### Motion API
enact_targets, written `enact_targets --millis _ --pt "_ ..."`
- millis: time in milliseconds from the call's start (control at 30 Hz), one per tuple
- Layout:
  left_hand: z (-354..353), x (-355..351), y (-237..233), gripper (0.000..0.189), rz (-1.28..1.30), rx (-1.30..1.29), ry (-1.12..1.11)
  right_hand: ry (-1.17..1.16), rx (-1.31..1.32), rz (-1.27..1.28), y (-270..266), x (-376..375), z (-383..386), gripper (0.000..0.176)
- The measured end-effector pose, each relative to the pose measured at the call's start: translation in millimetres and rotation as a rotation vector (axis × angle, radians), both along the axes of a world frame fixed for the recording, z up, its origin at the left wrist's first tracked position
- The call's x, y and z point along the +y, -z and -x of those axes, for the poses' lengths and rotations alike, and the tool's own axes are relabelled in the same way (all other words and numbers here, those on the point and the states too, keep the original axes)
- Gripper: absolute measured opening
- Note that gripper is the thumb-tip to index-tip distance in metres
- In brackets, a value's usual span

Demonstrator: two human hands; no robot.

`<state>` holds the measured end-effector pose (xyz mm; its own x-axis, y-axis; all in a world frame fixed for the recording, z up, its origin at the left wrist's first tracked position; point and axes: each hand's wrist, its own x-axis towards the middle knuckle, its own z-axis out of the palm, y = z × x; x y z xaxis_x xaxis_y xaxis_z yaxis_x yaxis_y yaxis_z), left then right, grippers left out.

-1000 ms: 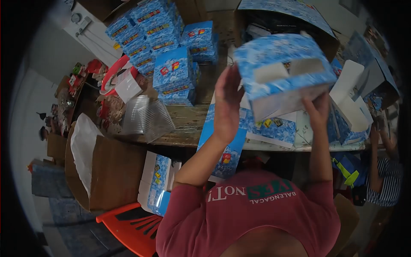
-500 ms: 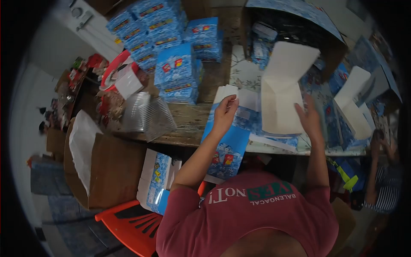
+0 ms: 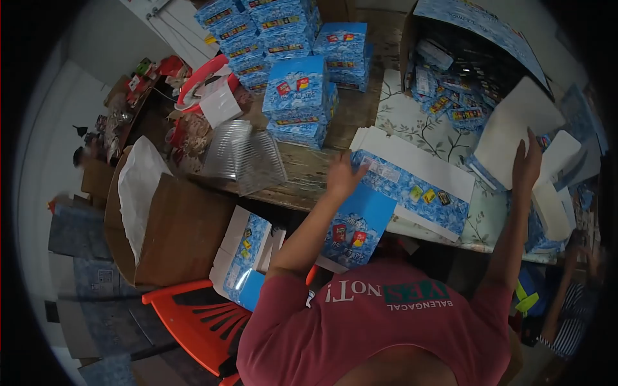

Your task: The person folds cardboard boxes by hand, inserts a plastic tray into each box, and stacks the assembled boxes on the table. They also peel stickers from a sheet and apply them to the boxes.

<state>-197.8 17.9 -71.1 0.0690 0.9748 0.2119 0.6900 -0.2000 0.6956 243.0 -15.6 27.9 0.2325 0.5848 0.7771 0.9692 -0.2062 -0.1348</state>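
Brown cardboard box [image 3: 180,238] at far left; clear plastic tray [image 3: 248,157] and stacked blue boxes [image 3: 297,96] on the wooden table [image 3: 302,177]. Left hand [image 3: 343,177], fingers spread, rests on the flat blue carton [image 3: 412,186]. Right hand [image 3: 526,164], open-palmed, touches the white carton [image 3: 515,125] farther right.

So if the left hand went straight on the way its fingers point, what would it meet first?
Probably the white flap of the flat blue carton, just past the left hand and its fingertips. The hand's height above it is unclear.
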Motion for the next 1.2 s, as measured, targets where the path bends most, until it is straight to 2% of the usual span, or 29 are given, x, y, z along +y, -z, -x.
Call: enact_targets --millis 67,133,200,233,267,300,367,433,500,600,633,700,733,800,933,1000,1100,1167,1200 --pt "-8 -13 22 0.051 -0.071 0.331 -0.027 -0.519 0.658 0.065 21 -7 65 0.039" --pt "-8 -14 28 0.053 -0.074 0.321 -0.019 -0.621 0.677 0.586 37 -20 136 0.040" --pt "-8 -12 30 0.055 -0.080 0.306 -0.017 -0.600 0.360 0.555 88 -22 173 0.040" --pt "-3 -11 31 0.056 -0.035 0.199 0.033 -0.605 0.361 0.553 109 -23 181 0.040" --pt "4 -10 30 0.057 0.010 0.095 0.080 -0.530 0.144 0.449 126 -24 190 0.042" --pt "11 -10 25 0.057 0.006 0.100 0.070 -0.453 -0.070 0.340 136 -22 197 0.044" --pt "27 -2 11 0.059 -0.229 -0.232 -0.167 -0.475 0.018 0.383 148 -10 196 0.044" --pt "52 16 -7 0.057 -0.452 -0.377 -0.345 -0.490 0.110 0.437 144 1 203 0.043" --pt "83 38 -30 0.057 -0.425 -0.569 -0.470 -0.672 0.594 0.533 112 29 225 0.044" --pt "134 98 -22 0.052 -0.395 -0.618 -0.602 -0.904 0.981 0.520 89 89 278 0.051" --pt "142 103 -31 0.052 -0.399 -0.617 -0.608 -0.993 1.108 0.504 83 109 299 0.054" --pt "150 107 -51 0.051 -0.067 -0.805 -0.220 -0.963 1.220 0.650 56 133 338 0.066" --pt "152 110 -50 0.051 -0.071 -0.807 -0.225 -0.968 1.215 0.653 44 133 354 0.066" --pt "155 119 -52 0.048 -0.068 -0.604 -0.321 -1.130 1.419 0.841 26 134 385 0.069" --pt "170 121 -55 0.054 -0.091 -0.743 -0.262 -1.043 1.314 0.726 53 127 417 0.072" --pt "181 129 -50 0.052 -0.073 -0.793 -0.145 -1.107 1.272 0.629 66 130 417 0.067" --pt "192 133 -33 0.049 -0.058 -0.643 -0.251 -1.147 1.277 0.638 75 129 401 0.061" --pt "203 134 -9 0.049 -0.152 -0.654 -0.336 -1.061 1.023 0.645 96 118 383 0.054" --pt "204 123 -13 0.044 -0.242 -0.613 -0.433 -0.989 0.639 0.610 107 112 370 0.050"
